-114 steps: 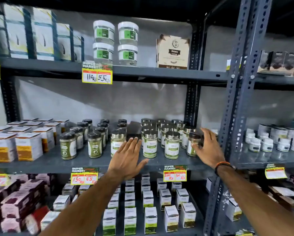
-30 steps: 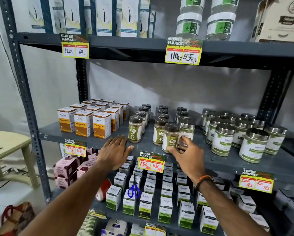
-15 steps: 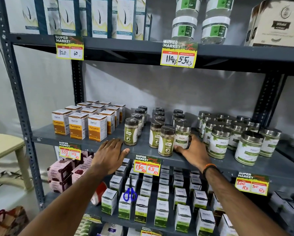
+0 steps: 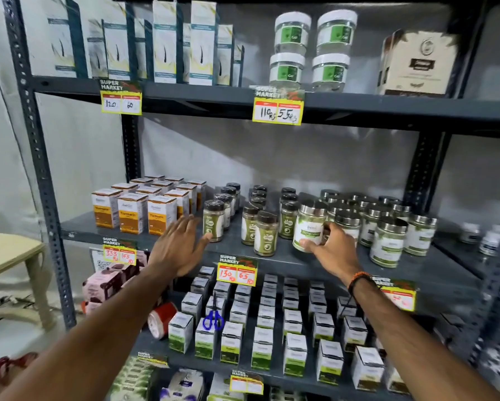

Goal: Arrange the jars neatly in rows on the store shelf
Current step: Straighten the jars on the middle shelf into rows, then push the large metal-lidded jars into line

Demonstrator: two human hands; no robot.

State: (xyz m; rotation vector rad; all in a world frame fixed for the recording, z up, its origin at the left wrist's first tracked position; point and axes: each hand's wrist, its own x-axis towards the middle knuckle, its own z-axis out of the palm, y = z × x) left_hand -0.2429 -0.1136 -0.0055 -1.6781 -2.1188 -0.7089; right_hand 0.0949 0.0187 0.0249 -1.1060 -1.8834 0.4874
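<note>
**Silver-lidded jar lifted from among the dark-capped ones**

The right hand (image 4: 331,250) has its grip clamped on a wide clear jar with a shiny metal lid and a white-and-green label (image 4: 311,225), fingers wrapped low round its body. It looks raised or tipped a little off the grey metal middle shelf (image 4: 301,261), though I cannot be sure it is clear of the surface. The left hand (image 4: 182,247) hangs flat and spread, grip apart, holding nothing, just beside the front slim brown-capped jar of green powder (image 4: 213,219).

This jar seems to belong with the block of matching silver-lidded jars (image 4: 387,227) to the right. To do it well, I would lift it straight up before carrying it across, keep the label facing out, and set it at the front edge in line with its neighbours.

In the way: a brown-capped jar standing forward of its rows (image 4: 265,234) sits near the hand's elbow-side path and could be knocked. Orange-and-white turmeric cartons (image 4: 133,212) stand well apart at left. Blue-handled scissors (image 4: 213,319) lie among the white boxes below.
</note>
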